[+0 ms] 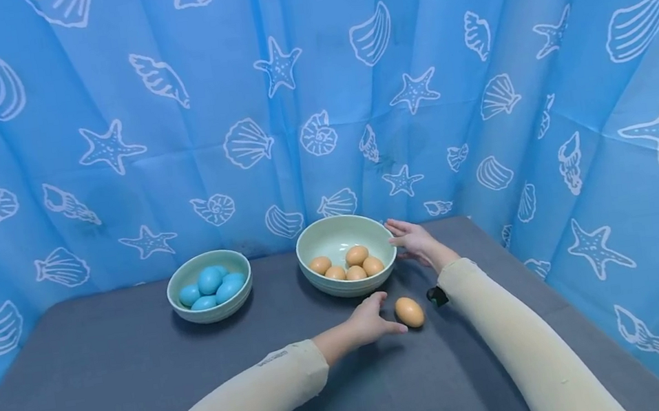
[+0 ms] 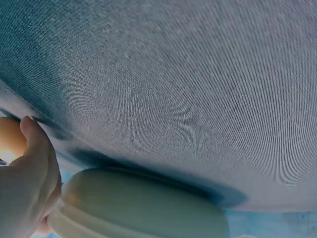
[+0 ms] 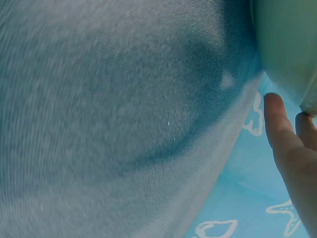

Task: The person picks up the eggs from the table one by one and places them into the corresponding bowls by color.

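Note:
A brown egg (image 1: 409, 312) lies on the dark grey cloth in front of the larger pale green bowl (image 1: 349, 289). Just left of that egg is my left hand (image 1: 365, 321), thumb and fingers spread apart toward it. In the left wrist view, part of the egg (image 2: 12, 140) shows beyond the thumb, and the bowl (image 2: 143, 206) is close by. My right hand (image 1: 415, 241) is at the right side of the larger bowl, its fingers extended along the rim. Several brown eggs (image 1: 357, 255) sit inside this bowl. The right wrist view shows fingertips (image 3: 275, 106) beside the bowl wall (image 3: 290, 44).
A smaller green bowl (image 1: 214, 314) with several blue eggs (image 1: 210, 280) stands to the left. Behind the grey-covered table (image 1: 110, 387) hangs a blue curtain (image 1: 313, 82) with white shells and starfish, which also runs along the right side.

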Demonstrator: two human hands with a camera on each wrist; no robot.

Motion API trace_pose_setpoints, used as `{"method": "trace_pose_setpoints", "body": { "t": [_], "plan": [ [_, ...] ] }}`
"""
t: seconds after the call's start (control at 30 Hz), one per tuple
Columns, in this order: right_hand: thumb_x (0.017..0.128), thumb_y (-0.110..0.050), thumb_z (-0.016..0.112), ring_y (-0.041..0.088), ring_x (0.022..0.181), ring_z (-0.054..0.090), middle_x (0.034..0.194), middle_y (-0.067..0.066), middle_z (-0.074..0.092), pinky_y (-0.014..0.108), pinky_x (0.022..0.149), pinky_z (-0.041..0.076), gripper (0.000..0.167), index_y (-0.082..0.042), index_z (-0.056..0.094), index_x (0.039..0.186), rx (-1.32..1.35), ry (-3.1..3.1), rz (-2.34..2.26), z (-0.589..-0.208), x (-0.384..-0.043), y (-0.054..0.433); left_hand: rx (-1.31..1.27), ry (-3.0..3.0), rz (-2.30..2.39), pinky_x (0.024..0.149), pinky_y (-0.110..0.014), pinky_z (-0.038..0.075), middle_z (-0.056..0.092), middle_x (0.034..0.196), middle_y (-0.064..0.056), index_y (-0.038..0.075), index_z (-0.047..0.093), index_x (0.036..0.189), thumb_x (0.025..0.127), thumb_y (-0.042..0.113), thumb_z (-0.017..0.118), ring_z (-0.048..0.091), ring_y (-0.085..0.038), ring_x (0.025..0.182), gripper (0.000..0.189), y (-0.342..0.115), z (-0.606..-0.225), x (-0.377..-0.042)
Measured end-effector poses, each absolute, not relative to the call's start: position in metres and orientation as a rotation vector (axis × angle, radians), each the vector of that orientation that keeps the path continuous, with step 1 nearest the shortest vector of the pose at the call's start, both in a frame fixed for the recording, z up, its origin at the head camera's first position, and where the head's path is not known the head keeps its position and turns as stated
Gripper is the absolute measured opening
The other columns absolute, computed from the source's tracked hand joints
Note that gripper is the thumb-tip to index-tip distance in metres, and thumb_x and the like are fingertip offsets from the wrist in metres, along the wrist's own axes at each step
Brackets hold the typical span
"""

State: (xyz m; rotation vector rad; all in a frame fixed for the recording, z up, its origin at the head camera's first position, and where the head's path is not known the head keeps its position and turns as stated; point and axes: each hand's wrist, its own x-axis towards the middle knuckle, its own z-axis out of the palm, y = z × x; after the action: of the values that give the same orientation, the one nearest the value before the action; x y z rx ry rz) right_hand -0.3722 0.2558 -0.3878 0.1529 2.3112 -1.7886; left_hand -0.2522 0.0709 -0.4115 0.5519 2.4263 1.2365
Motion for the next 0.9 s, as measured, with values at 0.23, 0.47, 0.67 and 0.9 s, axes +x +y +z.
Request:
{"method": "trace_pose_setpoints", "body": {
  "t": [0.23,0.47,0.67,0.9],
  "plan": [
    [0.103,-0.005,0.045,0.025,0.145,0.022,0.160,0.003,0.021,0.055,0.106,0.037,0.060,-0.014,0.019,0.156,0.193,2.222,-1.866,-0.388,-0.374,0.257,0.501,2.428,1.292,0.101,-0.043,0.043,0.053,0.133,-0.020,-0.006,0.039,0.142,0.080,0.025,0.082,0.049,-0.032,0.125,0.081,0.077,-0.412,-0.253],
    [0.103,-0.005,0.046,0.025,0.145,0.023,0.159,0.003,0.023,0.057,0.105,0.037,0.060,-0.014,0.020,0.156,0.209,2.223,-1.864,-0.387,-0.374,0.255,0.484,2.361,1.335,0.109,-0.045,0.036,0.036,0.147,-0.022,-0.003,0.030,0.149,0.080,0.024,0.083,0.038,-0.033,0.135,0.091,0.091,-0.417,-0.253],
    [0.103,-0.006,0.047,0.025,0.144,0.024,0.158,0.004,0.025,0.055,0.103,0.040,0.059,-0.013,0.022,0.156,0.206,2.249,-1.848,-0.388,-0.373,0.254,0.493,2.395,1.245,0.108,-0.047,0.035,0.036,0.148,-0.022,-0.001,0.029,0.150,0.080,0.028,0.083,0.037,-0.035,0.135,0.093,0.098,-0.419,-0.259],
    [0.103,-0.007,0.045,0.025,0.144,0.024,0.158,0.003,0.024,0.055,0.104,0.039,0.059,-0.015,0.021,0.156,0.206,2.253,-1.842,-0.387,-0.372,0.255,0.503,2.504,1.087,0.105,-0.048,0.038,0.044,0.139,-0.020,0.002,0.034,0.149,0.076,0.037,0.084,0.041,-0.037,0.128,0.095,0.107,-0.424,-0.261]
  ]
}}
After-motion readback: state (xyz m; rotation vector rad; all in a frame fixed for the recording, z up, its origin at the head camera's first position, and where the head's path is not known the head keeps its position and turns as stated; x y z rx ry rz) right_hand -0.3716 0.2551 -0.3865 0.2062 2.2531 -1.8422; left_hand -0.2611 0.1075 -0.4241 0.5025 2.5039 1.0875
